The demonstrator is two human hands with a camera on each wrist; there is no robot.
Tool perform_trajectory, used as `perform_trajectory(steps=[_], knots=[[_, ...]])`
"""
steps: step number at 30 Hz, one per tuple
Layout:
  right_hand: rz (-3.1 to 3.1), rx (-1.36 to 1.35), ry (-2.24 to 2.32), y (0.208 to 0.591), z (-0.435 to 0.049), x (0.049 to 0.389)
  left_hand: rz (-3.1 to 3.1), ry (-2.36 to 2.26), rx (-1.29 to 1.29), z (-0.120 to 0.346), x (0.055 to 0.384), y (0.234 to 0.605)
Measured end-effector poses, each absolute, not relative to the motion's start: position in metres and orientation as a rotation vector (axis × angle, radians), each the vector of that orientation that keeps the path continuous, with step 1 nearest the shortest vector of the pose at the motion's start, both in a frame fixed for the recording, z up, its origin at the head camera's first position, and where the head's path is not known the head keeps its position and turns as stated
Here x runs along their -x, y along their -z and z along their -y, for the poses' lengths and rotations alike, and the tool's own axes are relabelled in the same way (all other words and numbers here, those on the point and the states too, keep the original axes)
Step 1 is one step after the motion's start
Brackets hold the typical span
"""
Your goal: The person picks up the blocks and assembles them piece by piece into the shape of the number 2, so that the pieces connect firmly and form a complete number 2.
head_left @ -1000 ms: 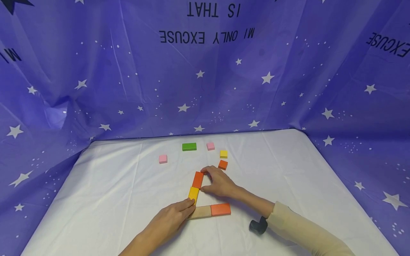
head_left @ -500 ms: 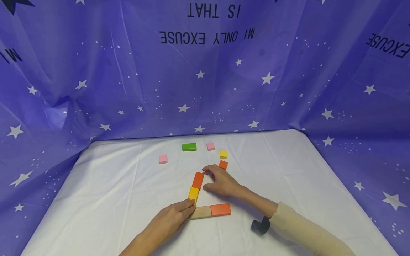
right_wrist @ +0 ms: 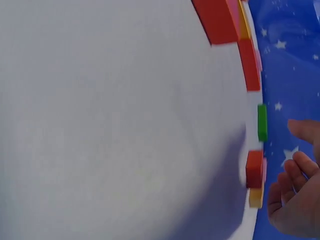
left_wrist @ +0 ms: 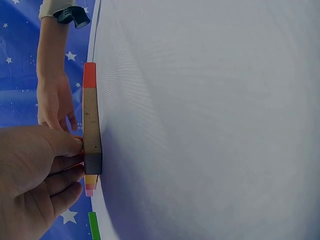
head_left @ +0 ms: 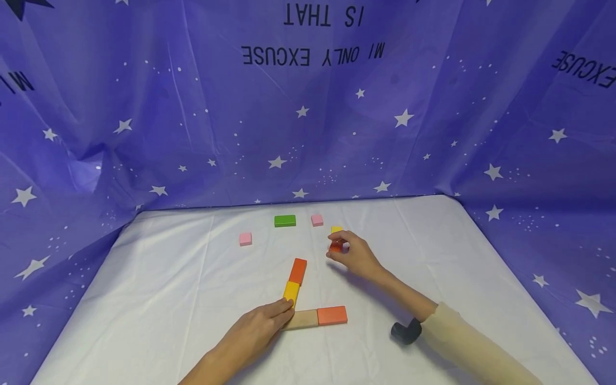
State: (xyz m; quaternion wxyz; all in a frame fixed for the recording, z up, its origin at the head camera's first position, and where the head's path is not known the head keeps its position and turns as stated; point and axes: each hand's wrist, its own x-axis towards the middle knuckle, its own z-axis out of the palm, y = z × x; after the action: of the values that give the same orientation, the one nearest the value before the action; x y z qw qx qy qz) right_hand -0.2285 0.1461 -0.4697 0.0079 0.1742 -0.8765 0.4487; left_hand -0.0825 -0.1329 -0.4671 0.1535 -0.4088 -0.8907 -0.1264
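Note:
My left hand (head_left: 257,329) rests its fingertips on the yellow block (head_left: 291,291) and the corner of the plain wooden block (head_left: 305,319). An orange block (head_left: 298,271) continues the line beyond the yellow one, and a red-orange block (head_left: 332,315) adjoins the wooden block's right end. In the left wrist view, the left hand's thumb and fingers meet the wooden block (left_wrist: 91,120) near its end. Farther back, my right hand (head_left: 358,259) hovers around a small orange cube (head_left: 336,247), thumb and fingers spread either side. The right wrist view shows its fingers apart, beside the orange cube (right_wrist: 254,169).
A yellow cube (head_left: 336,229) sits just behind the orange cube, partly covered by the right hand. A green block (head_left: 285,221) and two pink cubes, one at the back (head_left: 317,220) and one left (head_left: 245,239), lie on the white cloth (head_left: 168,278). A purple star-printed curtain (head_left: 240,133) surrounds the table.
My right hand has left the orange block at the end of the line and moved back and right to the small orange cube. The left hand stays on the blocks.

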Motion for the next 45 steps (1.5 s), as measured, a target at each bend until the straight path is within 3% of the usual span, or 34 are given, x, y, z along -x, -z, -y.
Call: perform_trajectory(steps=[13,45], knots=[[2.843,-0.292,-1.446,0.479,-0.173,0.237,2.541,0.365,1.17,0.133,0.083,0.469],[2.841,-0.383,-1.35,0.488,-0.169,0.239,2.533,0.395,1.182,0.134,0.084,0.468]])
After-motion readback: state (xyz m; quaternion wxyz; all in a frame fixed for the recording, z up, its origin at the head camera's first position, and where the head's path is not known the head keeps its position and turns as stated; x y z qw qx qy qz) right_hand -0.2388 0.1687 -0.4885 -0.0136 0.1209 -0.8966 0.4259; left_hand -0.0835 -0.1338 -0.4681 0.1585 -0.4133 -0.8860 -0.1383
